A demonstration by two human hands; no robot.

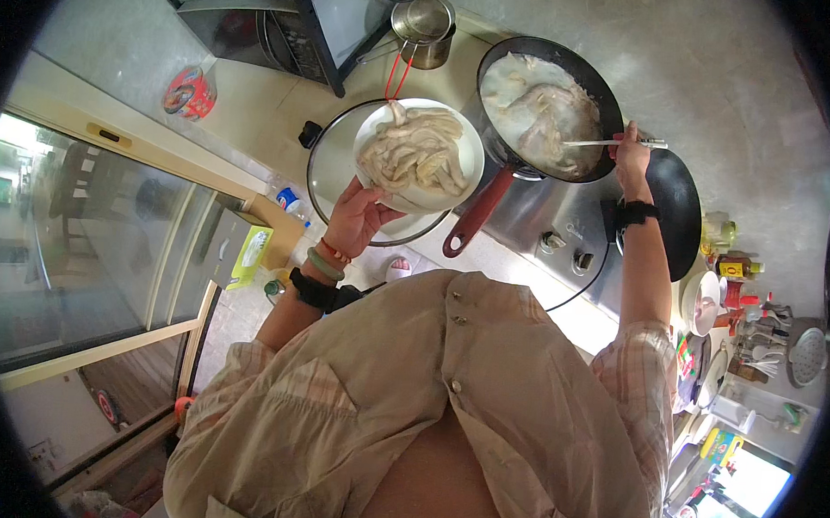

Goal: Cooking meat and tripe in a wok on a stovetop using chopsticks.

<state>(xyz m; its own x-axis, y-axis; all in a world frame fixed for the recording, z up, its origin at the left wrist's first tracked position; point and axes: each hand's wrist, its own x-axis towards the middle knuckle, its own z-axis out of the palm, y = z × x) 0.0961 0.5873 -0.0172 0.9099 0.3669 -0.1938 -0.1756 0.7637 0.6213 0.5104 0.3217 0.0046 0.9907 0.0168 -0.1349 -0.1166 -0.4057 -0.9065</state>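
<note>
My left hand [361, 215] grips the near rim of a white plate [476, 166] piled with pale, cooked-looking meat pieces [419, 155], perhaps poultry feet. The plate is held over a large glass lid [333, 151]. My right hand [630, 157] holds light-coloured chopsticks [590, 142], whose tips are in a black frying pan [607, 114]. Whitish liquid and a large piece of pale meat [543, 115] fill much of the pan, which rests on a gas stove [528, 219]. Its red-brown handle [482, 210] points towards me, to the right of the plate.
A black wok [674, 215] stands right of the pan. Behind the plate are a strainer [423, 20] with red handles and a metal pot [434, 53]. A red tub [189, 94] sits at the left. Bottles [737, 267] and a white bowl [700, 303] line the right counter.
</note>
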